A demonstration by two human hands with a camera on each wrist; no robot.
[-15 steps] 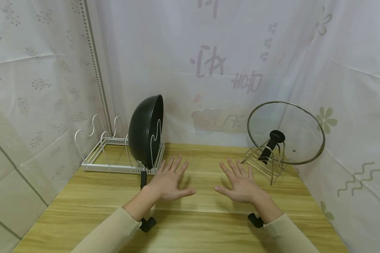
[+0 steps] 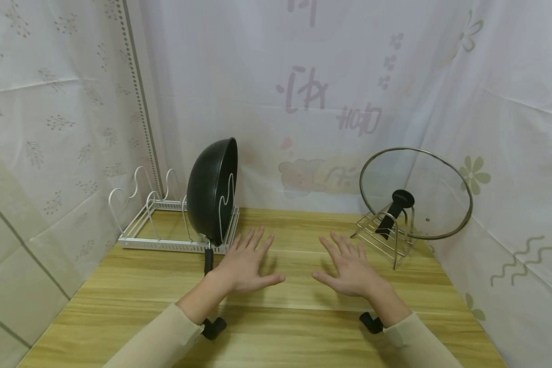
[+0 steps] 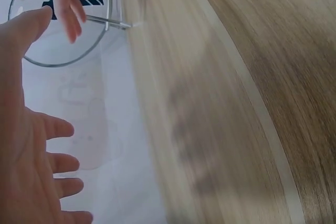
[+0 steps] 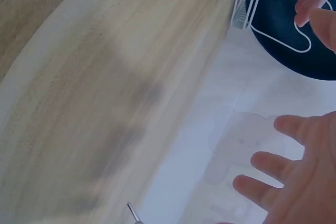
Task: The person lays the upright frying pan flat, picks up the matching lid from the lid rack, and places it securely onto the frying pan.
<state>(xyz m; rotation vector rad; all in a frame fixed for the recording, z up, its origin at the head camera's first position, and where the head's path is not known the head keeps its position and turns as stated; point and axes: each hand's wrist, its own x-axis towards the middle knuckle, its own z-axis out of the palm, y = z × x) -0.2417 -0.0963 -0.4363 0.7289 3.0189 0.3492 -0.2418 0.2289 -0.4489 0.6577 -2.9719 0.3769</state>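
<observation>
Both hands hover above the wooden table with fingers spread, holding nothing. My left hand (image 2: 245,263) is nearest to a black wok (image 2: 207,191), which stands on its side in a white wire rack (image 2: 165,246). The wok's handle (image 2: 209,260) points toward me, partly hidden behind the left wrist. On the other side, my right hand (image 2: 349,268) is near a small metal stand (image 2: 395,245). A glass lid (image 2: 434,189) with a metal rim and black knob (image 2: 402,198) leans upright in that stand. In the left wrist view the thumb and fingers (image 3: 65,161) are apart.
The wooden table (image 2: 285,332) reaches back to a pale printed cloth (image 2: 267,102) hung behind and at both sides. A black wrist-camera part (image 2: 213,328) sits under the left wrist, another (image 2: 371,323) by the right. White tiles (image 2: 9,286) show at the left.
The right hand's fingers have shifted very slightly. Otherwise the hands, wok and lid stay where they were.
</observation>
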